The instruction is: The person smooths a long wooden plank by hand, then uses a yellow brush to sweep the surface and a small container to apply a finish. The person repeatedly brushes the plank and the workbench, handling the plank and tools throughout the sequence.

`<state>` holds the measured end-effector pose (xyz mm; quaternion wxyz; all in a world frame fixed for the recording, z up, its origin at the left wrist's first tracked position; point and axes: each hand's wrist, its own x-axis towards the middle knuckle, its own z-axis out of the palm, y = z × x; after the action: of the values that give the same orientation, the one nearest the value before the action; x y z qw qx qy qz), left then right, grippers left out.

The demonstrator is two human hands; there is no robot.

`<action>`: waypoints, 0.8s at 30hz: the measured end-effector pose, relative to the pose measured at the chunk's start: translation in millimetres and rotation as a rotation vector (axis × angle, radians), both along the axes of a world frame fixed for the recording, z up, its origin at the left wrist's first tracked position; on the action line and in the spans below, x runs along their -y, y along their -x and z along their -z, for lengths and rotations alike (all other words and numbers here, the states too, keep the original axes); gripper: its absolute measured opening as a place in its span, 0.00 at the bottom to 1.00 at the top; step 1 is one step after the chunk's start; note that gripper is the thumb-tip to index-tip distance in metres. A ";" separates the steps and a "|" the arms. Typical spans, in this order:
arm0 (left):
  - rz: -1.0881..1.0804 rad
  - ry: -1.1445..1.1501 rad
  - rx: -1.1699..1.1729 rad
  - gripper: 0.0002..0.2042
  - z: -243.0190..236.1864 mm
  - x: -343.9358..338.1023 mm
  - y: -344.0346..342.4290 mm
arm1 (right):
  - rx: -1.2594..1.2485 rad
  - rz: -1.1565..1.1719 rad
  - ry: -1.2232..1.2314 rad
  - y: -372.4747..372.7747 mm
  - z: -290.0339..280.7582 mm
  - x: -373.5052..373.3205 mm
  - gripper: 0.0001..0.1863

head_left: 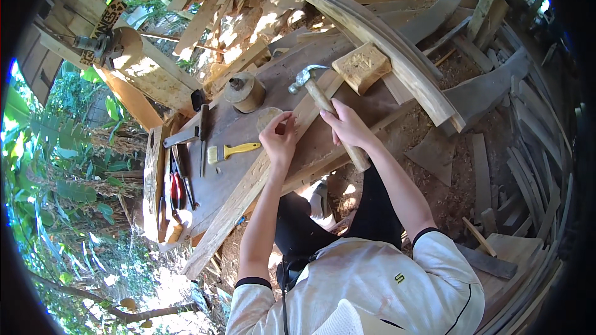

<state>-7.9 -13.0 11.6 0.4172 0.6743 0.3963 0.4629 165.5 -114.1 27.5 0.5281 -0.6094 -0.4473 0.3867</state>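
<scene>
My right hand (346, 126) is wrapped round the wooden handle of a claw hammer (318, 95), whose metal head is up over the workbench. My left hand (279, 138) is closed in a pinch above a long wooden plank (242, 201); whatever its fingertips hold, if anything, is too small to make out. The plank runs slantwise across the workbench (214, 127). Just behind my left fingers a pale round disc (267, 118) lies partly hidden. Beyond the hammer head sits a thick wooden block (361, 67).
Left on the bench are a yellow-handled paintbrush (233, 151), a round canister (244, 92), a chisel-like tool (203, 136) and red-handled pliers (177, 190). Long curved boards (385, 53) overhang the bench's far right. Offcuts (484, 174) cover the ground to the right.
</scene>
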 end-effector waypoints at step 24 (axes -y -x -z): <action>0.027 -0.233 -0.226 0.23 -0.2 6.8 -5.7 | 0.068 0.085 -0.089 14.3 -39.0 38.9 0.13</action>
<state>-2.2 -19.8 11.9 0.2951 0.7712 0.3753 0.4211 151.3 -153.0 66.5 0.5551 -0.6165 -0.4555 0.3230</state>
